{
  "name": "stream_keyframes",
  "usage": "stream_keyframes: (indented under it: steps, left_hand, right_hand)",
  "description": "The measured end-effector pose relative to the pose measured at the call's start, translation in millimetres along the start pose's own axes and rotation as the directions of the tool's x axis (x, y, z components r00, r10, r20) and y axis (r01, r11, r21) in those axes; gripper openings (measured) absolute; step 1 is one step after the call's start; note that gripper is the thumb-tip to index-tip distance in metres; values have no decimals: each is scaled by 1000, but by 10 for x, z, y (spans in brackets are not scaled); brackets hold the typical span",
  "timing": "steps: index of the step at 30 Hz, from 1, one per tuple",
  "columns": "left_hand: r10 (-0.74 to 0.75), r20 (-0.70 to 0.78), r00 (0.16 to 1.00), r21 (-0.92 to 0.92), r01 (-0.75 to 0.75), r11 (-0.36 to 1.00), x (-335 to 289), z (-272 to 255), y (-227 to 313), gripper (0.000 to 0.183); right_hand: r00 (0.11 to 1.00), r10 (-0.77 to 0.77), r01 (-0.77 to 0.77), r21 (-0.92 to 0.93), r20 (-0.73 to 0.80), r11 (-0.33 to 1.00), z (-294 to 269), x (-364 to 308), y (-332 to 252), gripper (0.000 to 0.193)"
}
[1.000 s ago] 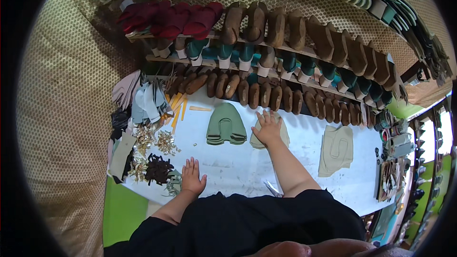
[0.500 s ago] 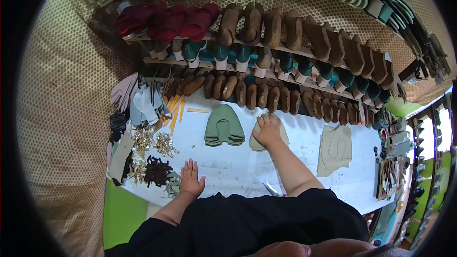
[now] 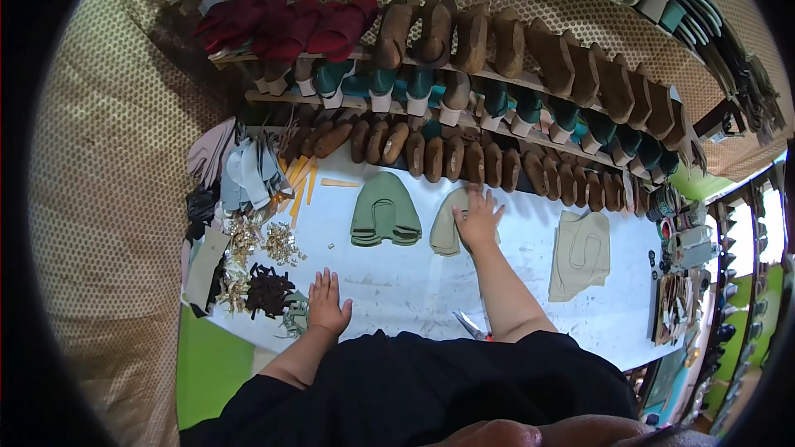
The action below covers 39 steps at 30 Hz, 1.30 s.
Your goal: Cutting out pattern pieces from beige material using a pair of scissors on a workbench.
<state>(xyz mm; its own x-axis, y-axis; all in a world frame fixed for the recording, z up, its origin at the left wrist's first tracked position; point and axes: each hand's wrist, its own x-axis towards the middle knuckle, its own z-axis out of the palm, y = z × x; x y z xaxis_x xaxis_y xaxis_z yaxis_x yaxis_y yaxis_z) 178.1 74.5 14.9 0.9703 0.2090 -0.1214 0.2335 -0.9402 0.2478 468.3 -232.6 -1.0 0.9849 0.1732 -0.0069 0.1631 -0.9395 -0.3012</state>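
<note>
My right hand [image 3: 478, 221] rests with its fingers spread on a stack of beige curved cut pieces [image 3: 445, 234], covering the right part of it. My left hand [image 3: 330, 305] lies open and flat on the table near its front edge, holding nothing. Between and beyond the two hands sits a neat stack of green U-shaped pieces [image 3: 385, 186]. Larger beige pieces [image 3: 568, 269] with a curved shape on top lie farther right. Scissors [image 3: 470, 324] lie close to my body, their handles mostly hidden.
Gold metal bits [image 3: 282, 245], dark brown strips [image 3: 269, 291] and grey scraps [image 3: 247, 172] crowd the left of the white table [image 3: 397, 281]. Wooden shoe lasts [image 3: 434, 157] line its back edge, below shelves with more lasts and red shoe uppers [image 3: 344, 27]. Bundled materials [image 3: 672, 308] stand at the right edge.
My right hand has slid a little to the right on the beige stack, its fingers spreading and uncovering more of the left side. The scissors show more. My left hand stays flat.
</note>
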Motion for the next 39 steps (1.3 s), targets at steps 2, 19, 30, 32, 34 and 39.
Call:
stream_keyframes:
  steps: [2, 19, 30, 32, 34, 39]
  left_hand:
    - [-1, -2, 1000, -2, 1, 1000, -18, 3, -13, 79]
    - [5, -23, 1000, -21, -5, 1000, -28, 2, -39, 79]
    - [-3, -25, 1000, -25, 2, 1000, -34, 16, -42, 78]
    - [-5, -21, 1000, -21, 5, 1000, -35, 15, -41, 78]
    - [-1, -30, 1000, -15, 0, 1000, -34, 18, -42, 78]
    - [12, -38, 999, -14, -13, 1000, -18, 49, -39, 79]
  right_hand:
    - [983, 167, -163, 49, -83, 985, -9, -51, 0, 83]
    - [871, 401, -445, 108, 286, 889, -454, 260, -3, 74]
    - [974, -55, 51, -22, -220, 998, -276, -26, 34, 50]
    - [992, 16, -26, -76, -125, 997, -237, -13, 70, 46]
    - [991, 9, -16, -52, -131, 999, -186, 17, 104, 44]
    - [994, -75, 80, 54, -85, 995, -75, 119, 249, 31]
